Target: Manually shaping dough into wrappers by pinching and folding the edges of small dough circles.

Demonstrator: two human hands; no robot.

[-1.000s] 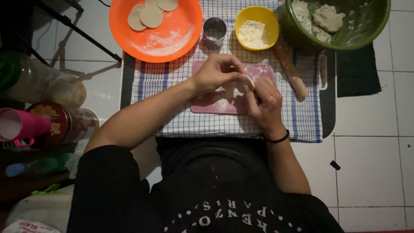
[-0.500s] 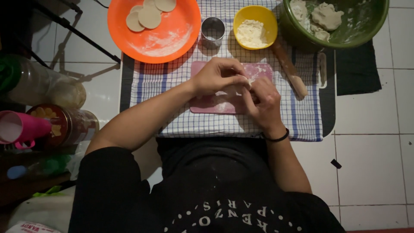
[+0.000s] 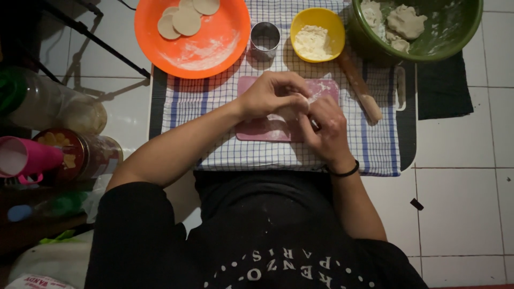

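Head view: I saw both hands, left hand (image 3: pixel 270 96) and right hand (image 3: pixel 325 128), pinched together on a pale dough piece (image 3: pixel 289 113) above the pink board (image 3: pixel 267 128); a red round tin (image 3: pixel 80 155) lay far left.

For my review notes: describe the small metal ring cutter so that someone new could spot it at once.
Start at the checked cloth on the tiled floor. Along its far edge, the metal ring cutter stands between the orange plate and the yellow bowl of flour. It is the only shiny, open-topped cylinder there, smaller than both.
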